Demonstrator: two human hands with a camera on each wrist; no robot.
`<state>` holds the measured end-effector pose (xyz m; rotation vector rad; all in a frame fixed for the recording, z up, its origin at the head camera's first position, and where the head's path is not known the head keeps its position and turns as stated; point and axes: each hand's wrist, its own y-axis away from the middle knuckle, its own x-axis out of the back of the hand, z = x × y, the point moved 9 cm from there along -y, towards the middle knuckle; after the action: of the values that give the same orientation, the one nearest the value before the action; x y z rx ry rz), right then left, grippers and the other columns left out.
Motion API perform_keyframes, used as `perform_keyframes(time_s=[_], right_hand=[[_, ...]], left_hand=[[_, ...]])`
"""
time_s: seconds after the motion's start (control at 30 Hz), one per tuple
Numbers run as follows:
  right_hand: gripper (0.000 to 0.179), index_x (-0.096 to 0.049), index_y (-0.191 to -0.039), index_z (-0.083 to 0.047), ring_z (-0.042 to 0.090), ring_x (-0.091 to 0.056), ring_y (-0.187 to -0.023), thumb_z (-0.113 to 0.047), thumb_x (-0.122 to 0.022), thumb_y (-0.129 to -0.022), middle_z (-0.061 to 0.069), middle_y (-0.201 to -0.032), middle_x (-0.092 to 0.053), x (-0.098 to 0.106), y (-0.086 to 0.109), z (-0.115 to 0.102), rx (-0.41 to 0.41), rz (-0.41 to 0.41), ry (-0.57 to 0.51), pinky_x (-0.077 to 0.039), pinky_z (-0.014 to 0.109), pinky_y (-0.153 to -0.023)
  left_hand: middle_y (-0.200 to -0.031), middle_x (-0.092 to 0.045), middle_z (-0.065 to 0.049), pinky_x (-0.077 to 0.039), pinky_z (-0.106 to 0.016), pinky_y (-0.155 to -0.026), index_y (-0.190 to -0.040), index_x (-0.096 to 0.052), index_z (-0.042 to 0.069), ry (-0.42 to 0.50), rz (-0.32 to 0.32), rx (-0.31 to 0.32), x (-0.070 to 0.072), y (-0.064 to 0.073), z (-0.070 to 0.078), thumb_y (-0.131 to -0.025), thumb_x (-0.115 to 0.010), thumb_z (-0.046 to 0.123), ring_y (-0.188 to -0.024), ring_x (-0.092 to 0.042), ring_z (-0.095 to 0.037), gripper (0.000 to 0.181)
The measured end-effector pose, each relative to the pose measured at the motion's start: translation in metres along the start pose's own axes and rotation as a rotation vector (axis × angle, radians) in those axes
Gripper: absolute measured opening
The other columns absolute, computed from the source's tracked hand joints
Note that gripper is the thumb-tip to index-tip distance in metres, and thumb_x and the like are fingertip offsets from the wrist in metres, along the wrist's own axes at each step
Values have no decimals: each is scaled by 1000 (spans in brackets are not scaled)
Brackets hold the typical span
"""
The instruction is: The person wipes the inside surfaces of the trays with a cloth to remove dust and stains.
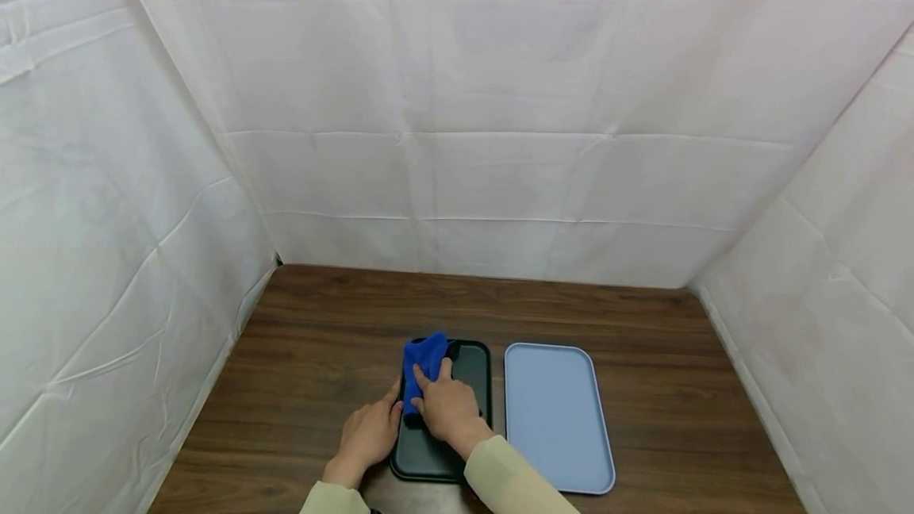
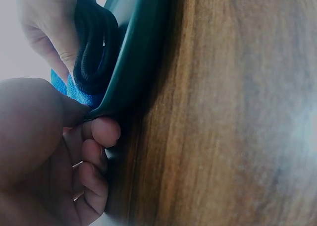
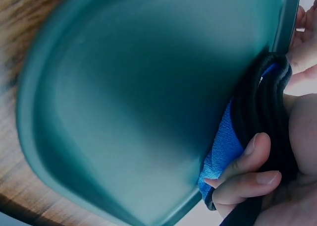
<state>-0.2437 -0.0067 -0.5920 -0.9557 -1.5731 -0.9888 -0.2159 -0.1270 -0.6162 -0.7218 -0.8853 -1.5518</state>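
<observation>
A dark green rectangular tray [image 1: 428,457] lies on the wooden table. My right hand [image 1: 448,407] holds a folded blue cloth [image 1: 424,354] with black edging against the tray's left side, its fingers spread over the cloth in the head view. Closer up in the right wrist view, fingers curl at the folded cloth [image 3: 225,139]. My left hand [image 1: 371,432] grips the left rim of the tray. In the left wrist view its thumb lies at the rim beside the cloth, with the curled fingers [image 2: 105,132] on the outer side.
To the right of the green tray, a narrow gap away, lies a light blue tray [image 1: 557,419]. The brown wooden table [image 1: 321,324] carries both. White cloth walls [image 1: 500,181] enclose it at the back and both sides.
</observation>
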Motion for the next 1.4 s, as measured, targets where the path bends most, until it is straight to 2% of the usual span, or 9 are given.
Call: perform_keyframes(time_s=[0.13,0.3,0.47,0.7,0.83,0.93,1.1,1.4], right_hand=[[60,-48,-157,-29,16,-51,-48,-49,-61,-102,29,-146,-47,0,2,-1,8,6,0,-50,31,-49],[61,-48,-157,-29,17,-54,-51,-50,-62,-101,28,-145,-48,0,4,-4,9,-1,14,-51,32,-50],[61,-48,-156,-30,19,-58,-53,-51,-63,-100,29,-150,-46,-2,7,-5,14,-7,28,-53,33,-52],[62,-48,-156,-30,20,-60,-54,-51,-64,-100,29,-151,-46,-5,10,-7,18,-16,35,-54,34,-52],[63,-48,-157,-30,20,-60,-53,-52,-63,-100,30,-153,-45,-6,13,-9,21,-24,39,-53,34,-51],[63,-48,-157,-29,19,-58,-51,-52,-63,-100,29,-154,-46,-5,16,-11,22,-29,40,-51,33,-49],[63,-48,-157,-30,19,-57,-50,-52,-63,-100,28,-153,-46,-4,20,-14,28,-34,46,-51,33,-49],[63,-47,-157,-31,22,-62,-55,-52,-64,-99,28,-151,-47,-7,29,-17,24,-47,40,-53,34,-51]], left_hand=[[-97,-77,-17,-54,-51,-71,-154,-52,15,1,2,-4,-1,0,-1,-108,-53,27,-76,-70,-28,48],[-103,-77,-19,-54,-52,-71,-153,-53,13,2,8,-13,1,3,2,-108,-52,27,-77,-70,-30,47],[-90,-75,-16,-51,-48,-67,-153,-53,12,11,6,-7,-1,3,2,-107,-53,24,-69,-64,-24,47],[-90,-75,-14,-51,-46,-64,-153,-54,14,2,9,-13,-1,2,2,-108,-53,26,-68,-63,-21,47],[-79,-70,-11,-47,-43,-61,-152,-54,13,15,-6,-2,-2,2,2,-108,-52,25,-63,-56,-19,46],[-86,-74,-13,-48,-43,-62,-151,-55,11,12,-8,1,-3,1,1,-107,-52,24,-64,-56,-19,46],[-109,-77,-19,-53,-49,-68,-149,-57,8,4,7,5,0,1,0,-107,-53,23,-72,-64,-22,45],[-117,-76,-19,-55,-53,-74,-148,-57,7,-5,4,8,-1,1,0,-106,-53,22,-83,-72,-33,45]])
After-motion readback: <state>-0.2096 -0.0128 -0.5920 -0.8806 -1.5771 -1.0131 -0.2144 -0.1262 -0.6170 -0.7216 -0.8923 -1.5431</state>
